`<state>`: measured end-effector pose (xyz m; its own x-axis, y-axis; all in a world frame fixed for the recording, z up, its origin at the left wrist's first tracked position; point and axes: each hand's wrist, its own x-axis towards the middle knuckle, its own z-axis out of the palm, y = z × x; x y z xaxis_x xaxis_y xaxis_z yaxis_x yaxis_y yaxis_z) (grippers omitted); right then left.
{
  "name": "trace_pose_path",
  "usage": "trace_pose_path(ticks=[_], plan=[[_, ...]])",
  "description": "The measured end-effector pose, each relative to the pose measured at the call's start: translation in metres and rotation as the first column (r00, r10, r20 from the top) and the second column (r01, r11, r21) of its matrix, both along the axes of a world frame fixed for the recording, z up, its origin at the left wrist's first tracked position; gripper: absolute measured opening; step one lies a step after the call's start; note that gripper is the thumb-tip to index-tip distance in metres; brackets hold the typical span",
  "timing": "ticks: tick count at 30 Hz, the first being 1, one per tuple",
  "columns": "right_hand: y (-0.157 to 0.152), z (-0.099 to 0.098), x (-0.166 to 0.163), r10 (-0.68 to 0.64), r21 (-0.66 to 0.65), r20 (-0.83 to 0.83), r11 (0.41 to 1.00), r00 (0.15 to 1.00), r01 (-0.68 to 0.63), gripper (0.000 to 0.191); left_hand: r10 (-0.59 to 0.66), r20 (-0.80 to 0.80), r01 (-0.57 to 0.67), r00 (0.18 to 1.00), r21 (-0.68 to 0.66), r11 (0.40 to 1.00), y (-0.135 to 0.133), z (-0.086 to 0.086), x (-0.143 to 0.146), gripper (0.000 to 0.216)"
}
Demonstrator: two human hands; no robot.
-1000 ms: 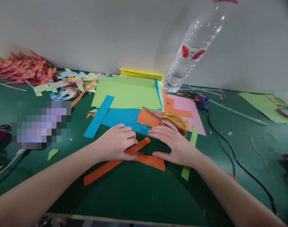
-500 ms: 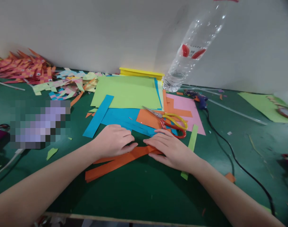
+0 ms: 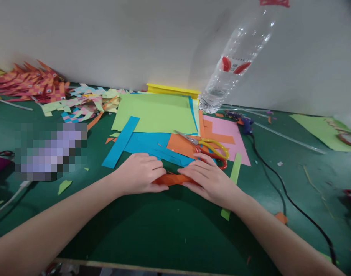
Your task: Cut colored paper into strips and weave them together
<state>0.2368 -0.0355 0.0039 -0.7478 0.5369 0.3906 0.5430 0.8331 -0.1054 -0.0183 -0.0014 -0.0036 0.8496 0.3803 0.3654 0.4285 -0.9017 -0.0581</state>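
Between my two hands an orange paper strip (image 3: 175, 179) is held just above the green table, its ends hidden under my fingers. My left hand (image 3: 143, 173) grips its left part between thumb and fingers. On the other side my right hand (image 3: 202, 174) pinches the right part. Right behind the hands lie a blue paper sheet (image 3: 148, 142) and scissors (image 3: 212, 147) with red and yellow handles. A blue paper strip (image 3: 122, 142) rests beyond my left hand, and a light green strip (image 3: 235, 170) runs partly beneath my right wrist.
Light green sheets (image 3: 155, 113) are stacked at the back. A plastic bottle (image 3: 233, 63) leans on the wall. To the right, a glue gun (image 3: 246, 123) trails a black cord (image 3: 270, 180). Woven paper pieces (image 3: 31, 82) pile up at back left, behind a pixelated object (image 3: 51, 151).
My left hand has taken hold of the orange strip, whose left end no longer sticks out over the table. The strip is now gathered between both hands.
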Motion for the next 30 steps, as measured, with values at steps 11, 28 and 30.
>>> trace_pose_path(ticks=[11,28,30], plan=[[0.0016,0.0012,-0.0016,-0.007,0.086,-0.025,0.996,1.0,0.009,0.023,-0.026,-0.056,0.025,0.998,-0.009,1.0,0.0025,0.0014,0.0002,0.03],[0.004,-0.004,0.0019,-0.033,0.09,-0.026,0.995,0.999,0.035,0.018,-0.052,0.037,0.046,0.998,0.154,0.987,0.007,-0.0008,-0.0003,0.027],[0.0034,-0.0048,0.0027,-0.034,0.086,-0.025,0.996,0.999,0.036,0.018,-0.054,0.012,0.052,0.998,0.131,0.99,0.007,-0.0015,-0.0004,0.023]])
